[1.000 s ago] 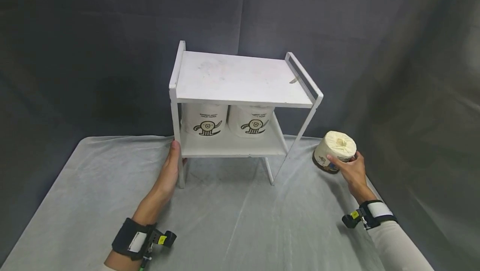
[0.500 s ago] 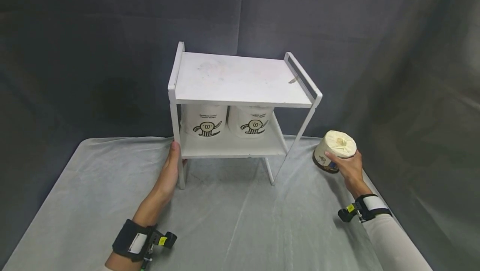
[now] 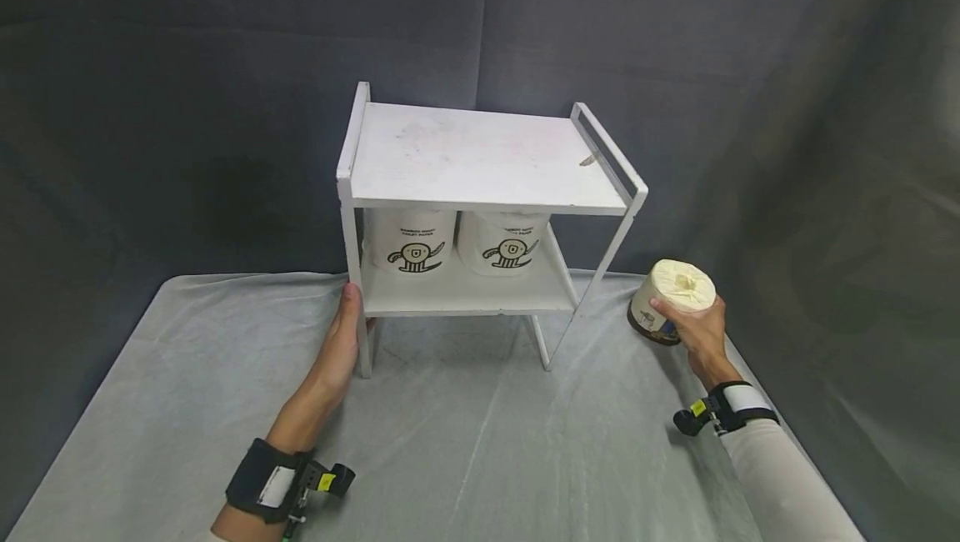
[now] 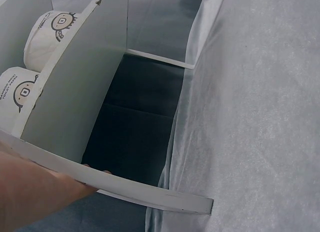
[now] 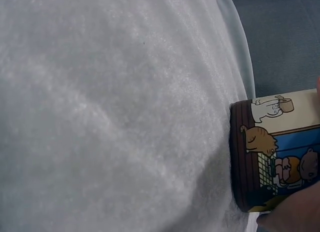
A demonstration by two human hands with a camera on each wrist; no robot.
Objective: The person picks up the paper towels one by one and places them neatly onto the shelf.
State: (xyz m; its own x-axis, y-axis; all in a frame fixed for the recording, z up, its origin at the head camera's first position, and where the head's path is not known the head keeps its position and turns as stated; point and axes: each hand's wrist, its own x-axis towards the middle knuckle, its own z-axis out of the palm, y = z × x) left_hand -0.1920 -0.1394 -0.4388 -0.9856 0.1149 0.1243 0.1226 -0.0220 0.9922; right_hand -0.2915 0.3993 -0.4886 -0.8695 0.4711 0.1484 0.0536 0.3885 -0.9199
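A white two-tier shelf stands in the middle of the cloth-covered table. My left hand grips its front left leg, the thumb on the outside and fingertips showing past the leg in the left wrist view. At the right edge of the table is a wrapped toilet roll, upright on the cloth. My right hand holds this roll from the near right side, thumb across its front; the other fingers are mostly hidden. The right wrist view shows cartoon cats on its wrapper.
Two white toilet rolls, one on the left and one on the right, stand side by side on the lower tier, their tops hidden by the upper board. A dark grey curtain hangs behind and right of the table.
My right wrist has shifted a little forward and left, with the hand settling closer round the roll. The roll, shelf and left hand stay about where they were.
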